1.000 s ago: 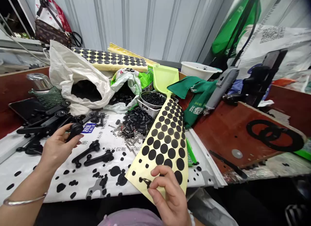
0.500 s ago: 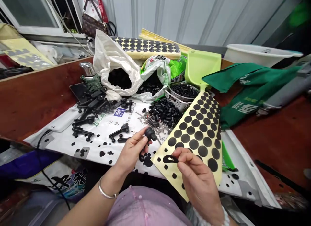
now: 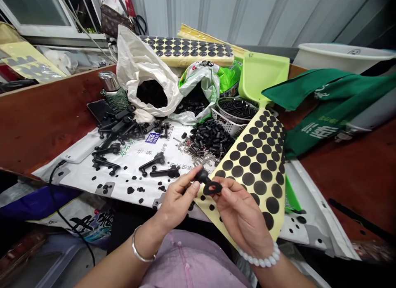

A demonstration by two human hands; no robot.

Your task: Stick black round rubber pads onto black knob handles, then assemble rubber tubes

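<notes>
Between the thumb and fingers of my left hand [image 3: 177, 197] is a black plastic part with a rounded end [image 3: 202, 175]. My right hand [image 3: 239, 207] pinches a flat black ring-shaped sticker [image 3: 212, 188], its hole showing. The sticker is right at the narrow end of the plastic part; whether they touch I cannot tell. Beneath my right hand lies a cream backing sheet [image 3: 227, 222] with rows of black round stickers. Left of my hands, black arm-shaped parts [image 3: 165, 171] lie on the white sheet covering the table [image 3: 77, 189].
Behind my hands are a pile of small black caps [image 3: 213, 135], silver pins [image 3: 201, 158] and a white basket [image 3: 227, 123]. Farther back stand an open white bag [image 3: 123, 69], a green dustpan [image 3: 262, 75] and a flask [image 3: 113, 94]. A green cloth [image 3: 328, 102] hangs at right.
My right hand has brought the sticker up and left to the plastic part. My left hand has moved slightly right with the part, which is now tilted toward the sticker.
</notes>
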